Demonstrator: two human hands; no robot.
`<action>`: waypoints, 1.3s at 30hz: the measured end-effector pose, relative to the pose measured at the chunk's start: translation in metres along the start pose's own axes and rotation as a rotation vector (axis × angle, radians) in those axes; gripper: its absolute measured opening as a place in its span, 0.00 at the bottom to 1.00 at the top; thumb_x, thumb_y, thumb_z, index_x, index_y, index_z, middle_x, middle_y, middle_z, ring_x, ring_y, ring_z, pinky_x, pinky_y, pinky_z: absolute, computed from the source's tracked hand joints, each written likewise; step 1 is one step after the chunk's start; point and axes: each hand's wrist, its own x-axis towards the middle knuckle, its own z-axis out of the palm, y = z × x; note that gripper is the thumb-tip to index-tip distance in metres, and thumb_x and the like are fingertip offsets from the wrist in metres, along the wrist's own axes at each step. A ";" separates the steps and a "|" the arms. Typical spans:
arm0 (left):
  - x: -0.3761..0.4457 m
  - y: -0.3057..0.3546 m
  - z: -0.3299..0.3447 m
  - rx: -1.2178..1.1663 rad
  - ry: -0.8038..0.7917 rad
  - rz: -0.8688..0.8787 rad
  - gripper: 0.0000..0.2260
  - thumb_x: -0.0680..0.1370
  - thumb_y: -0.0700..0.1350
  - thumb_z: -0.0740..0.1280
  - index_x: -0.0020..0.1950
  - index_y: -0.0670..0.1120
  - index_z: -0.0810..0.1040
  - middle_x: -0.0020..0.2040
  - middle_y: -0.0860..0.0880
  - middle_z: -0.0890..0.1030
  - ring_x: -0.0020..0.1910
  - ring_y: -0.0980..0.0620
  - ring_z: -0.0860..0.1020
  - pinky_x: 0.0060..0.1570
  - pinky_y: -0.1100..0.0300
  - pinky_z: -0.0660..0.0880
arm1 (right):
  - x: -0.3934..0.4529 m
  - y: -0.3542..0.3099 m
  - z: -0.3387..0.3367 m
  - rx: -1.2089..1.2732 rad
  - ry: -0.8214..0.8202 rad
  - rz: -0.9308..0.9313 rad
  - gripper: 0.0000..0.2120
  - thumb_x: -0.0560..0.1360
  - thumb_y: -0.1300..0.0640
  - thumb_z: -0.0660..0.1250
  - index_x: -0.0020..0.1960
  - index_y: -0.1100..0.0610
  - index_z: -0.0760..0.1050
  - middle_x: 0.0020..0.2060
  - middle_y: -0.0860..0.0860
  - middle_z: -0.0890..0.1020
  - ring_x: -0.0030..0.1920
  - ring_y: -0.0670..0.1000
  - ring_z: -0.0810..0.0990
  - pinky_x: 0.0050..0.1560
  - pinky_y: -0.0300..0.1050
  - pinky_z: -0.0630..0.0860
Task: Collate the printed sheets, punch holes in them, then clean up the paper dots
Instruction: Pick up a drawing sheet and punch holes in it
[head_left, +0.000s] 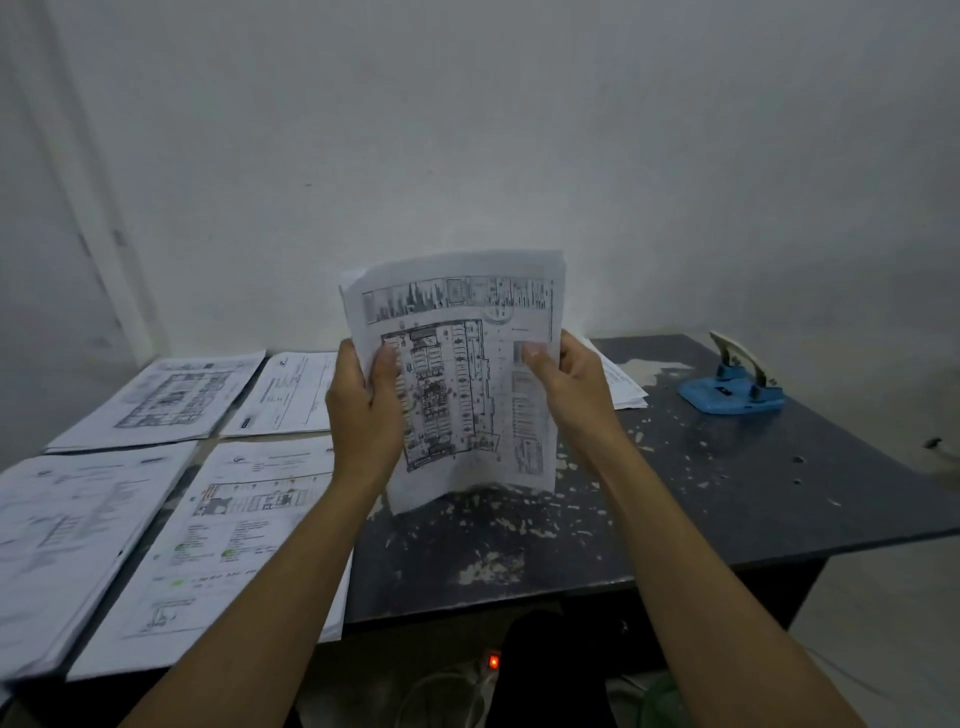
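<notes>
The sheaf (467, 374) in my hands is white with a grey-black floor plan. Right of my grip sits a blue hole punch (732, 392) on a dark table (753, 478) flecked with pale chips.

Makeshift office: printed sheets (156, 400), hole punch (732, 389), worn table (727, 493).

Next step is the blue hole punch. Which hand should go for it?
Probably the right hand. The blue hole punch sits at the dark table's far right, on that hand's side. The left hand also grips the upright stack of printed sheets and could keep holding it.
</notes>
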 end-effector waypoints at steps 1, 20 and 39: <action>-0.005 -0.003 0.001 0.027 -0.013 -0.010 0.08 0.84 0.53 0.59 0.56 0.50 0.72 0.45 0.58 0.79 0.41 0.70 0.77 0.35 0.73 0.75 | -0.004 0.004 0.001 -0.029 -0.015 0.014 0.09 0.82 0.53 0.63 0.59 0.50 0.79 0.50 0.45 0.85 0.49 0.45 0.84 0.43 0.39 0.81; 0.020 0.011 0.031 0.169 -0.153 0.030 0.16 0.85 0.53 0.55 0.40 0.46 0.67 0.34 0.49 0.71 0.33 0.55 0.68 0.34 0.56 0.67 | 0.017 -0.003 -0.047 -0.079 0.011 0.113 0.06 0.81 0.54 0.64 0.52 0.48 0.80 0.44 0.45 0.86 0.42 0.45 0.85 0.38 0.39 0.78; 0.029 -0.005 0.165 0.093 -0.382 -0.166 0.16 0.84 0.51 0.58 0.46 0.43 0.77 0.42 0.46 0.82 0.44 0.46 0.81 0.45 0.47 0.78 | 0.078 0.044 -0.166 -0.366 0.148 0.308 0.16 0.81 0.45 0.62 0.50 0.58 0.78 0.43 0.53 0.85 0.42 0.54 0.84 0.36 0.51 0.82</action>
